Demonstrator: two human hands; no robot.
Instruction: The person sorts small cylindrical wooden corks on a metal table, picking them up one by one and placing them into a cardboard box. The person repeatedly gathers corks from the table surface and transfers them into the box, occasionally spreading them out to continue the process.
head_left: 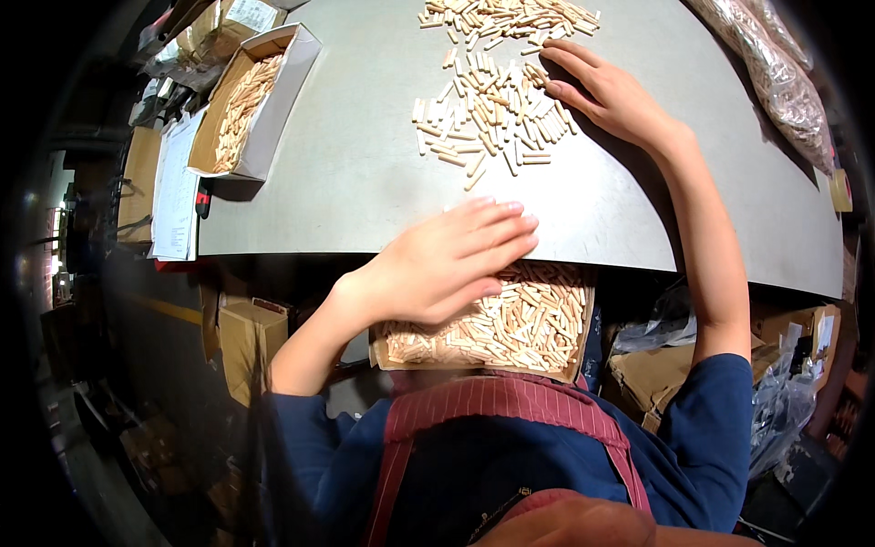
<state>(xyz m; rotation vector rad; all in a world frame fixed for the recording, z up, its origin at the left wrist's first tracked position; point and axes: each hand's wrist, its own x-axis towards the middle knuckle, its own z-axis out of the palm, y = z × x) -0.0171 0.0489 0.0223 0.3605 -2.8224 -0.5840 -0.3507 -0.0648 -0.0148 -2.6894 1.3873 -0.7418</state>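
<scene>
Small pale wooden dowel pins [497,109] lie loose in a spread heap on the grey tabletop [355,137], with a second heap [510,16] of them behind it. My right hand [615,96] reaches to the right edge of the heaps. Its fingers are stretched out, the tips touching or just over a few pins. My left hand [447,255] is over the table's front edge, fingers extended and palm down, slightly blurred. Below it, against my body, a cardboard box [583,351] full of the same pins sits under the edge. Whatever lies beneath the left palm is hidden.
At the left stands a long white carton [287,100] holding more dowels, beside paper sheets [178,187] and a red-and-black object [203,201]. Clear plastic bags [775,82] lie along the right edge near a tape roll [839,191]. Cardboard boxes [251,342] stand below.
</scene>
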